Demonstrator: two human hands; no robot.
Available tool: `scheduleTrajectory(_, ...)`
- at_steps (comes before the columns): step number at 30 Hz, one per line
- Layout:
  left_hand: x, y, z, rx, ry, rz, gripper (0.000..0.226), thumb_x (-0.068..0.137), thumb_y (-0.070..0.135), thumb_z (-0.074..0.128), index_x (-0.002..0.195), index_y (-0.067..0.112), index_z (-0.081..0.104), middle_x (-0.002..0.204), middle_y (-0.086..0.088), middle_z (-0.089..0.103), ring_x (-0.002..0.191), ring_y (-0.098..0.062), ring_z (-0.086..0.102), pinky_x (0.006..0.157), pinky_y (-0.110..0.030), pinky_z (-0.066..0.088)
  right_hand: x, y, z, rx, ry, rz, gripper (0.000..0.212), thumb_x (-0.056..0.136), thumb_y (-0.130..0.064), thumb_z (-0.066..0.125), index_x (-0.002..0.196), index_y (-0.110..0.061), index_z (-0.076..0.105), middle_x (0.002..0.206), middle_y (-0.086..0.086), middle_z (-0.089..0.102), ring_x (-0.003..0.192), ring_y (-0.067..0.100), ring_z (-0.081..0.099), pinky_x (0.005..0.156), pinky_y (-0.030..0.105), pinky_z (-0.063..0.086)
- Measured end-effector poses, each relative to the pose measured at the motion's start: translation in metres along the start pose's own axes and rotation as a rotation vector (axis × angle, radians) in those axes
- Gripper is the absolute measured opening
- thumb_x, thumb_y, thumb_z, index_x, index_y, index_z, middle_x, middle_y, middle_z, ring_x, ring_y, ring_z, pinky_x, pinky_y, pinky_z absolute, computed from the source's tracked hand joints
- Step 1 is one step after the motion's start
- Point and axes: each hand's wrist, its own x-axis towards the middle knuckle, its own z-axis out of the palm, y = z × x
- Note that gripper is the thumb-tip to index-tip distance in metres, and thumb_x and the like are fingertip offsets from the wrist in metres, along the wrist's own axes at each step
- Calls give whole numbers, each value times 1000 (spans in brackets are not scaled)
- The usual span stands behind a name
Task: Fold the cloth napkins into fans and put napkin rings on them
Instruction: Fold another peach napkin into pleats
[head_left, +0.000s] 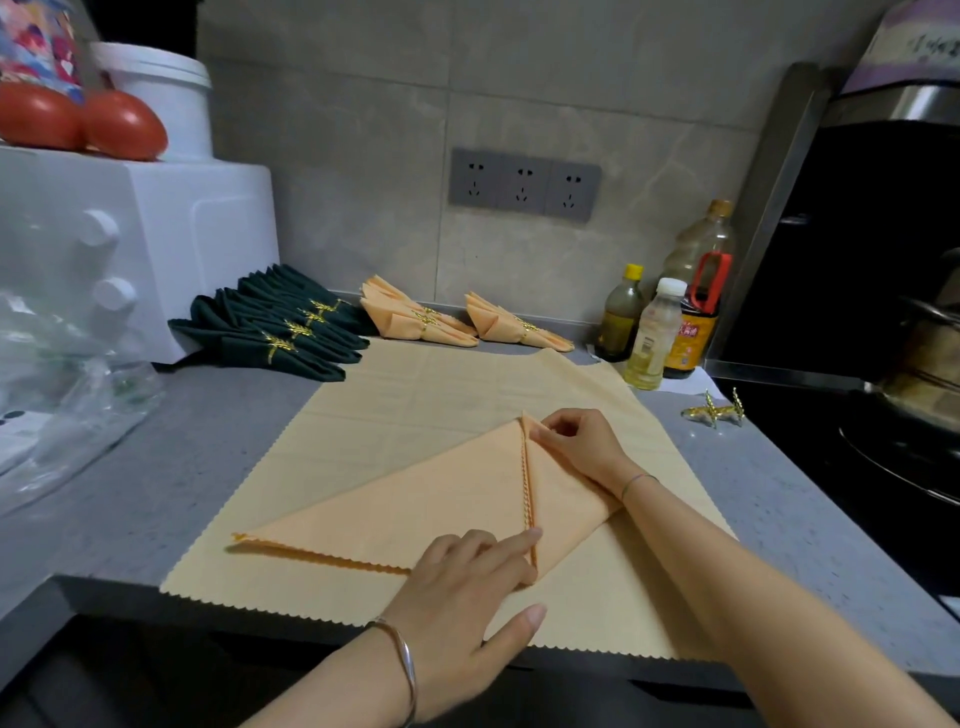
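An orange napkin (415, 509) folded into a triangle lies on a larger flat pale-orange cloth (441, 395) on the grey counter. My left hand (467, 582) presses flat on its near corner, index finger along the zigzag edge. My right hand (576, 441) pinches the far tip of the flap folded in from the right. Several dark green ringed napkins (275, 327) and two orange ringed napkins (415, 317) (511, 325) lie by the wall. Loose gold napkin rings (717, 410) sit to the right.
A white appliance (130, 249) with tomatoes (124, 124) and a white bucket on top stands at left, clear plastic bags (67, 395) in front of it. Oil and sauce bottles (670, 322) stand at the back right. A black stove (883, 441) with a pot borders the right.
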Motion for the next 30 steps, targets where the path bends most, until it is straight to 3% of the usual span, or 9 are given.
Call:
scheduleTrajectory(4, 1, 2, 0, 46, -53, -18, 80, 78, 63, -6, 147, 33, 21, 144, 26, 28, 127, -2, 18, 109, -29, 17, 4, 4, 3, -14, 23, 1, 10, 82, -21, 73, 81, -15, 65, 68, -5, 58, 64, 7, 48, 64, 20, 41)
scheduleTrajectory(6, 0, 5, -4, 56, -79, -48, 68, 87, 62, 3, 147, 34, 17, 140, 19, 31, 129, -7, 19, 108, -27, 16, 4, 4, 4, -26, 31, 7, 11, 82, -19, 72, 84, -15, 62, 71, -4, 58, 66, 9, 49, 66, 23, 43)
scheduleTrajectory(8, -1, 10, -6, 25, -87, -88, 55, 97, 57, 18, 147, 35, 14, 138, 16, 27, 128, -8, 18, 107, -25, 17, 3, 1, 1, -56, 46, 11, 11, 84, -20, 70, 89, -17, 60, 78, -3, 59, 72, 11, 51, 68, 21, 42)
scheduleTrajectory(10, -4, 13, -8, 16, -81, -104, 55, 96, 58, 22, 146, 38, 9, 139, 13, 26, 128, -12, 18, 108, -26, 18, -1, -4, -7, -97, 63, 0, 15, 89, -25, 63, 102, -17, 59, 94, -2, 61, 83, 12, 54, 73, 20, 41)
scheduleTrajectory(12, -5, 14, -6, 37, -79, -83, 60, 94, 62, 17, 148, 39, 4, 143, 15, 25, 129, -11, 17, 109, -27, 15, -13, -16, -19, -126, 59, -29, 24, 95, -30, 53, 115, -18, 57, 108, -2, 60, 94, 12, 55, 80, 19, 40)
scheduleTrajectory(16, -7, 16, 0, 137, -66, -25, 91, 69, 71, -12, 151, 34, 4, 156, 23, 4, 136, -11, 9, 112, -27, 6, -74, -40, -38, -170, -21, -188, 36, 98, -41, 38, 125, -24, 57, 123, -12, 58, 111, 4, 53, 91, 14, 37)
scheduleTrajectory(20, -7, 19, 2, 130, -52, -57, 95, 65, 71, -13, 151, 34, 1, 157, 22, 0, 138, -11, 6, 113, -25, 1, -148, -36, -42, -290, -263, -246, 46, 99, -45, 24, 139, -35, 44, 142, -26, 38, 132, -13, 27, 110, 12, 17)
scheduleTrajectory(23, -7, 21, 4, 127, -79, -78, 97, 65, 73, -12, 152, 32, -1, 158, 19, -5, 145, -8, -5, 116, -26, -9, -176, -28, -38, -388, -408, -243, 50, 98, -46, 19, 145, -36, 30, 150, -29, 19, 137, -17, 4, 114, 16, 0)
scheduleTrajectory(30, -7, 25, 9, 119, -85, -105, 99, 65, 76, -10, 152, 31, -5, 158, 18, -10, 144, -4, -17, 116, -26, -12, -177, -21, -39, -522, -505, -243, 54, 95, -53, 15, 148, -41, 14, 152, -30, 3, 137, -16, -9, 114, 19, -7)
